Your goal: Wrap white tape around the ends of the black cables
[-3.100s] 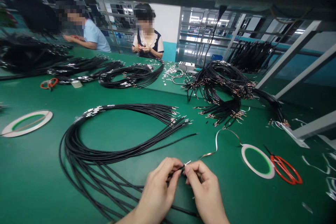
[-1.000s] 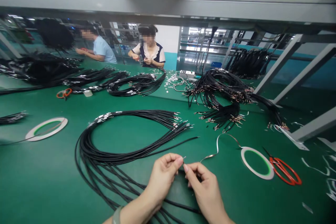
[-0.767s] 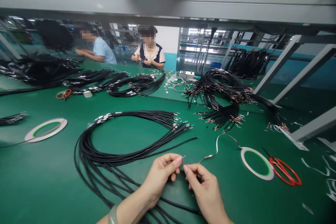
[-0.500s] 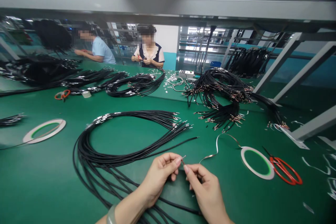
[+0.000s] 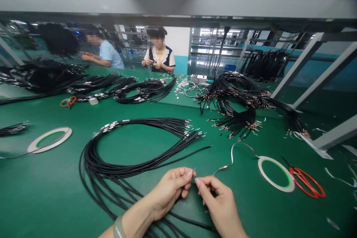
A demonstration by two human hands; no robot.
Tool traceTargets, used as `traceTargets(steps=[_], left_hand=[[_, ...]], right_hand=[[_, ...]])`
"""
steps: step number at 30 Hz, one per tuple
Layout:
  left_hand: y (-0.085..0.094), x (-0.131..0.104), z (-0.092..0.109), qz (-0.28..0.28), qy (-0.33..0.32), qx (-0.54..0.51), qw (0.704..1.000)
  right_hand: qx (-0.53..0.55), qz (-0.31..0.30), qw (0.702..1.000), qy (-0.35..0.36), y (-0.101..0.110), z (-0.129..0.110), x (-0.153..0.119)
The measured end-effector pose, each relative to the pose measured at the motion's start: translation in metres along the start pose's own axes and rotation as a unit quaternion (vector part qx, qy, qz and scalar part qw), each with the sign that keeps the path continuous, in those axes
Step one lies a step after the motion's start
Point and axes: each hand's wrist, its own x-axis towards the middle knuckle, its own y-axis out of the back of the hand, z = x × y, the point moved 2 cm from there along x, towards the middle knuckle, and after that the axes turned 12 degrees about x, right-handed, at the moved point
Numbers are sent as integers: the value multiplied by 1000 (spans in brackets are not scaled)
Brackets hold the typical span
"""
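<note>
head view: slim black cables (image 5: pixel 119 169), curved in loop, shiny silvery tips.

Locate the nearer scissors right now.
Head view, right side: the scissors lie on the green table, just right of the white tape roll.

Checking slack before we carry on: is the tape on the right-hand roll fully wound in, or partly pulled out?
Partly pulled out: a loose strip curls from the white-rimmed roll to the right hand.
</note>
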Motion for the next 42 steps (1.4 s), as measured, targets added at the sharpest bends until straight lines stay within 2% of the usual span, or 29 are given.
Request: traceTargets(steps=[14,18,22,28,33,35,39,42], left_hand=[[-1,1,1,57,-20,7,998],[-1,0,0,47,-7,4,999],[1,-1,-1,21,-4,-10,1000],[2,-3,-5,2,-5,-49,999],[0,-4,-7,19,-7,-55,998],[-1,-4,-7,26,-12,-52,998],[-3,-5,-8,30,-27,-43,998],[-3,-5,-7,28,-34,-33,998]], right_hand=[[8,8,1000,-19,2,-6,0],[3,15,1000,-1,0,-7,0],[8,52,998,17,-3,-4,0],[18,41,999,-13,-1,11,-2],[37,70,996,-38,3,23,-2],[40,58,997,-33,3,24,-2],[17,-15,999,-44,3,25,0],[4,-24,998,-53,4,20,-1]])
